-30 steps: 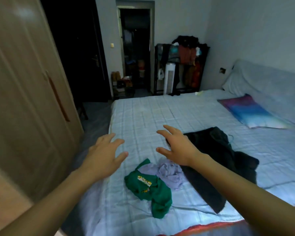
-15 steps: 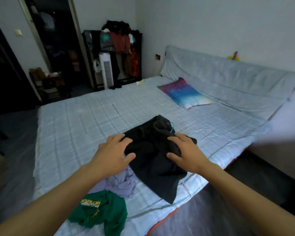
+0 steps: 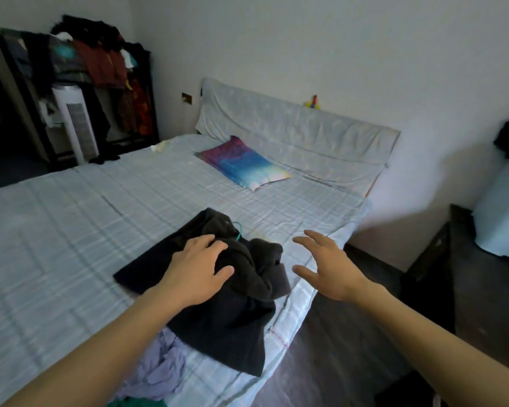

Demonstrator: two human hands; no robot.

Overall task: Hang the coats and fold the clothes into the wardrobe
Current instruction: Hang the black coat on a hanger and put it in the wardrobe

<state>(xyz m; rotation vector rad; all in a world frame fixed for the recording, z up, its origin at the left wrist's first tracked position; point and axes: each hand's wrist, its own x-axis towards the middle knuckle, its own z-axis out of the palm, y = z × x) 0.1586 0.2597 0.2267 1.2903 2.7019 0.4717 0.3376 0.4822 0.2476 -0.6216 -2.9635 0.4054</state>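
Left of and below the black garment, a thin, crinkled lilac garment pokes out from under its hem, with a scrap of green cloth just beyond; we judge both are waiting their turn. Our left hand rests on top of the black garment, fingers spread and lightly bent over the thick, soft-looking bunched folds, closed round nothing, probably steadying the heap before spreading it. The garment lies rumpled on the checked bed beneath it. Just right of it our right hand hovers, fingers wide apart and empty, likely reaching for its right edge.
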